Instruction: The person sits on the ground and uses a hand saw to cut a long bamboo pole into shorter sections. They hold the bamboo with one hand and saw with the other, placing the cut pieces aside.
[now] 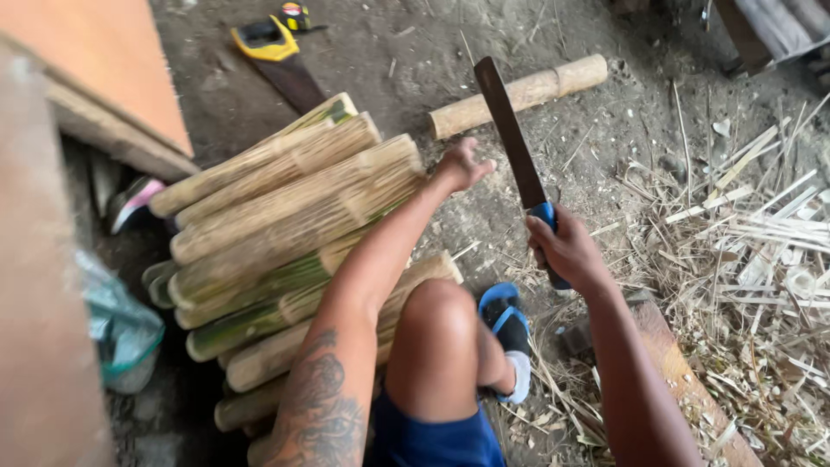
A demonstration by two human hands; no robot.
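Nearest to us we see a bare knee (439, 322) and blue shorts (430, 439), with a tattooed left forearm (322, 406) reaching forward over them. Just past the knee a foot in a blue sandal (506, 317) rests on the dirt floor (406, 78), beside a flat wooden plank (683, 380) that runs off toward the lower right.

The right hand (566, 251) is clenched around the blue handle (545, 214) of a long, dark machete (510, 138), so its grip is closed on the tool; the blade points up and away from us, tilted slightly to the left. The left hand (462, 166) is stretched out ahead of it with the fingers loose and holding nothing, its grip released, hovering at the far end of a stack of bamboo sections (285, 225). We cannot tell whether the fingertips touch the bamboo.

That stack lies to the left of the knee, its pale and green tubes piled side by side and slanting up to the right. On the right, a litter of thin bamboo splinters and shavings (761, 259) covers the floor.

Farther off, a single short bamboo piece (519, 93) lies alone on the dirt, behind the blade as we see it. Beyond the stack, a handsaw with a yellow handle (270, 43) lies near the top edge, with a small tape measure (295, 15) just beside it.
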